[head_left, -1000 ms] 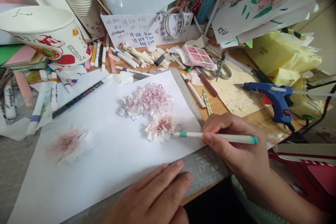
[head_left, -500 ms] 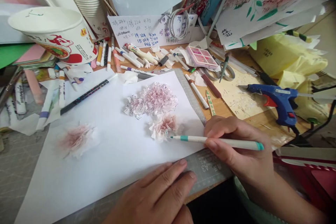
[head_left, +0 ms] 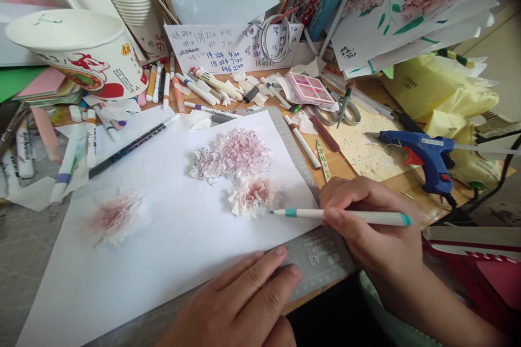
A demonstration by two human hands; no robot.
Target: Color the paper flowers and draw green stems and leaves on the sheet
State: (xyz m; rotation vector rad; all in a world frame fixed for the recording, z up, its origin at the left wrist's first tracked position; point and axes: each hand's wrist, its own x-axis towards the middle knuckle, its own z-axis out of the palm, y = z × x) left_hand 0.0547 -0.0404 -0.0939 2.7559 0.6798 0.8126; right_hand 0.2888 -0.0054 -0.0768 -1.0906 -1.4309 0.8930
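Observation:
A teal felt-tip marker (head_left: 305, 213) is gripped in my right hand (head_left: 372, 227), its tip pointing left beside a small pink-and-white crumpled-paper flower (head_left: 253, 195). Whether the tip touches the paper I cannot tell. My left hand (head_left: 244, 298) lies flat with fingers stretched out on the near edge of the white sheet (head_left: 175, 249). Behind the small flower sits a larger ruffled cluster (head_left: 244, 152) with dark-edged petals. Another pale pink flower (head_left: 116, 218) rests at the sheet's left side.
Loose markers (head_left: 199, 89) and paper scraps crowd the back. A paper noodle cup (head_left: 77, 54) stands at the left. To the right lie scissors (head_left: 345, 111) and a blue glue gun (head_left: 423, 152). A black pencil (head_left: 128, 149) crosses the sheet's upper left edge. Beneath is a grey cutting mat (head_left: 321, 255).
The marker tip has shifted slightly right, away from the small flower's lower edge. My left hand stays on the sheet. The whole view has moved a little.

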